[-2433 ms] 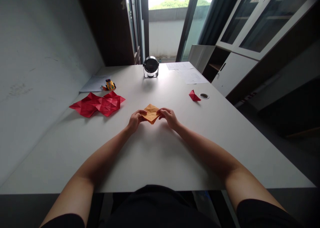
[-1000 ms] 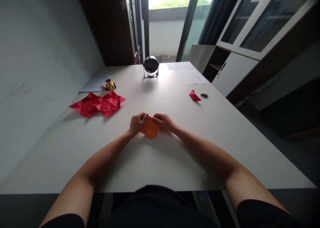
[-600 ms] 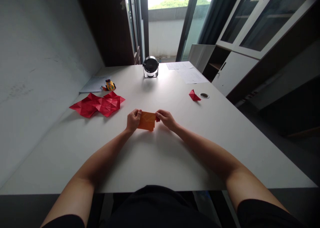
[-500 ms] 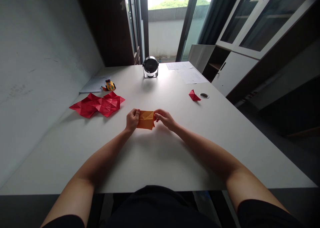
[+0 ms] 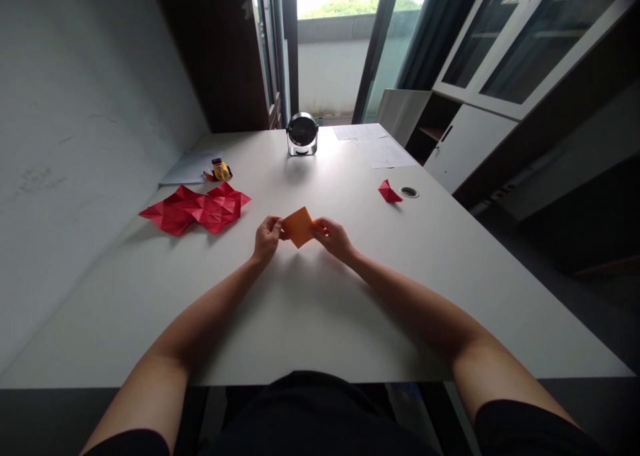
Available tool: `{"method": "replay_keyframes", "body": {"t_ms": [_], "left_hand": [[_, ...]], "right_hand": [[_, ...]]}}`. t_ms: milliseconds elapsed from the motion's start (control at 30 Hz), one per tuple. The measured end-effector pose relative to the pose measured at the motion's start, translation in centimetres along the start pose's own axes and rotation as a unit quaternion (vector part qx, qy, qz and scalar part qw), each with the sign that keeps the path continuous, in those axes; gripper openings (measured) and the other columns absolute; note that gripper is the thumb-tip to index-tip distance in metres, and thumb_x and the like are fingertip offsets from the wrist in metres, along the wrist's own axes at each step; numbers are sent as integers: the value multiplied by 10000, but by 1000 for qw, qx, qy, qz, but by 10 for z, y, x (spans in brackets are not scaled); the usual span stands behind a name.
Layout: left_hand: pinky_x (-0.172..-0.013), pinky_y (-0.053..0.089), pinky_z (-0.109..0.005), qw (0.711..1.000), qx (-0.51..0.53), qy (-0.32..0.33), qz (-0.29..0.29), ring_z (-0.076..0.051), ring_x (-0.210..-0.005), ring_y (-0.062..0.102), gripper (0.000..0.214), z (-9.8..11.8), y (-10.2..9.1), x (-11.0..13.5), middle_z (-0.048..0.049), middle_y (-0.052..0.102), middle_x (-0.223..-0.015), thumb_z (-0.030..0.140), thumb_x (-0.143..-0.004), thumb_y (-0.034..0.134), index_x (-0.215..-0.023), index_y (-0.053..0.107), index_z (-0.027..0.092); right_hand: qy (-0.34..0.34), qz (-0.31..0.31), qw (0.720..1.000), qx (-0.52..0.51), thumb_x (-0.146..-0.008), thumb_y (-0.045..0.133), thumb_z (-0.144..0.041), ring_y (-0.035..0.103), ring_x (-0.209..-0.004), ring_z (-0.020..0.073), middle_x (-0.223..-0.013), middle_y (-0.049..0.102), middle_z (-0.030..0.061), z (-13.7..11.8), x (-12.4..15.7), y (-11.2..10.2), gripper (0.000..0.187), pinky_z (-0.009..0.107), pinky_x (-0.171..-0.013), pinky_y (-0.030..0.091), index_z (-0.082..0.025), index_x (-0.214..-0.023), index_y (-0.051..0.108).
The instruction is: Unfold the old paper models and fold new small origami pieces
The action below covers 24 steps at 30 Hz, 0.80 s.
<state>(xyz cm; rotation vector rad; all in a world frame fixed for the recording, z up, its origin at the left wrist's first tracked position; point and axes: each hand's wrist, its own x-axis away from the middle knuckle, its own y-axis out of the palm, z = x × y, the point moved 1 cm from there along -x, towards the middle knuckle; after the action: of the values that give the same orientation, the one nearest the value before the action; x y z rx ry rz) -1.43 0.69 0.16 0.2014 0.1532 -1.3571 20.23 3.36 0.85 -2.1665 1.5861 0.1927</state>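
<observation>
An orange folded paper [image 5: 299, 227] is held up between my two hands, turned so that it looks like a diamond with one corner up and one down. My left hand [image 5: 269, 237] pinches its left corner between thumb and fingers. At the opposite corner, my right hand [image 5: 333, 236] grips the paper the same way. The face towards me looks smooth; the back of the paper is hidden. A shadow lies on the white table [image 5: 300, 323] beneath it.
Creased red paper [image 5: 197, 209] lies to the left, a small yellow toy [image 5: 221, 170] behind it. A small folded red paper [image 5: 389, 191] sits right, beside a round cable hole [image 5: 409, 193]. A round black device on a stand [image 5: 302, 133] and paper sheets [image 5: 383, 151] occupy the far end.
The orange paper has turned from a rectangle with loose layered edges to a diamond. My left hand has shifted from gripping its side to pinching a corner; my right hand now pinches the opposite corner.
</observation>
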Motion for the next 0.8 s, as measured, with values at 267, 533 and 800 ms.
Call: {"method": "replay_keyframes", "body": {"t_ms": [267, 533, 800], "left_hand": [[-749, 576, -319, 985, 145, -89, 18, -135, -680, 688, 268, -8, -1, -8, -13, 669, -787, 420, -894, 675, -926, 563, 178], [-696, 533, -249, 973, 199, -118, 13, -103, -681, 596, 218, -10, -4, -10, -22, 646, -815, 375, -915, 637, -856, 569, 176], [-641, 502, -222, 971, 200, -132, -6, -108, -686, 590, 274, -12, -4, -8, -31, 645, -850, 432, -879, 687, -888, 564, 188]], "right_hand": [[-25, -62, 994, -90, -847, 726, -469, 628, -1019, 217, -1093, 633, 64, -4, 3, 1, 322, 329, -788, 533, -235, -1059, 663], [-51, -118, 987, -96, -887, 695, -442, 618, -1088, 226, -1169, 627, 84, -7, 5, 0, 315, 342, -849, 547, -237, -1126, 684], [-73, -129, 986, -75, -891, 678, -392, 628, -1041, 216, -1165, 624, 94, -8, 6, 1, 275, 338, -819, 564, -227, -1110, 684]]}}
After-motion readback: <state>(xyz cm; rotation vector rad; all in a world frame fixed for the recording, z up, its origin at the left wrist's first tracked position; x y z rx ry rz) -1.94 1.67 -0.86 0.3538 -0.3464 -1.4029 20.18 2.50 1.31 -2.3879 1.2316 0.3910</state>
